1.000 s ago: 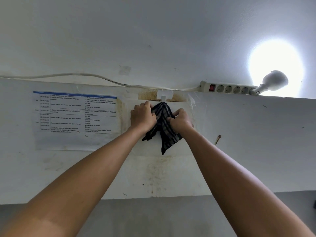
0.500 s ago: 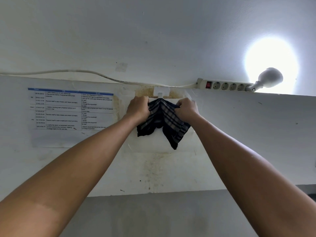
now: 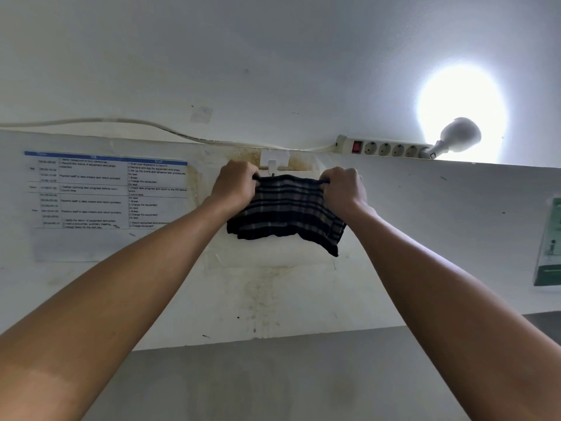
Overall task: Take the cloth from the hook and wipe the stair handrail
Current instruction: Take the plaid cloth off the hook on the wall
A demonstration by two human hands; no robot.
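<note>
A dark plaid cloth (image 3: 288, 211) is stretched flat between my two hands against the white wall. My left hand (image 3: 235, 185) grips its upper left corner and my right hand (image 3: 344, 189) grips its upper right corner. The cloth's top edge sits just below the white stick-on hook (image 3: 273, 161); I cannot tell whether it still catches on the hook. The lower right corner of the cloth hangs lowest. No stair handrail is in view.
A printed schedule sheet (image 3: 106, 192) is stuck to the wall at the left. A white power strip (image 3: 384, 147) with a lit lamp (image 3: 455, 136) sits on the ledge at the upper right. A green notice (image 3: 551, 244) hangs at the far right edge.
My hands have moved apart and upward, spreading the bunched cloth out flat. My right hand shifted right; the cloth now spans wide between both hands below the hook.
</note>
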